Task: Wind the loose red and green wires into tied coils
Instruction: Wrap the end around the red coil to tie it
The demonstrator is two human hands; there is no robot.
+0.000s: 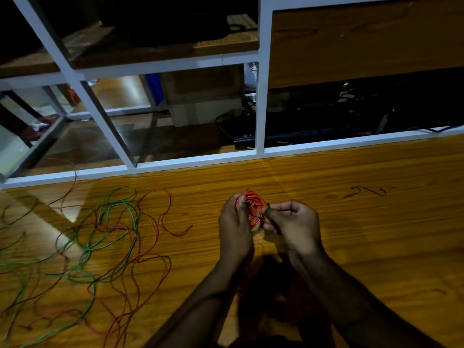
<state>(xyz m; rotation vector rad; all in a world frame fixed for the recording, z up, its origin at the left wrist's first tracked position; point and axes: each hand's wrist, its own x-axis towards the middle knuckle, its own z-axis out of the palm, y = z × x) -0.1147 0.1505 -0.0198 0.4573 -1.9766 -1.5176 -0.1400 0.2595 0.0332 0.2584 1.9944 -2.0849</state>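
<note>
Nearest the camera, two bare forearms reach out over the glossy orange-brown wooden tabletop point(376, 234), and the hands meet just above its surface near the middle. The left hand point(234, 229) has its fingers and thumb curled round a small wound coil of red wire point(253, 207), holding it upright so the loops face the other hand. The right hand point(295, 223) is touching the coil's edge, its thumb and forefinger pinched together on a thin dark tie strand point(263, 213) that crosses the red loops; whether that strand already goes fully round the bundle cannot be told at this size.

By the look of it the winding of this red coil is finished and the tying step is under way. The next move likely calls for passing the dark strand through or round the loops and drawing it snug, while the left grip keeps the turns from springing apart.

To the left, well apart from the hands, a tangle of loose red and green wires point(100, 234) sprawls across the table, none of it coiled yet, so most of the task seems to remain. Further off to the right lie two short dark bent wire pieces point(366, 190), possibly spare ties. Beyond the table edge stands a white metal frame point(261, 101) with dim shelving behind.
</note>
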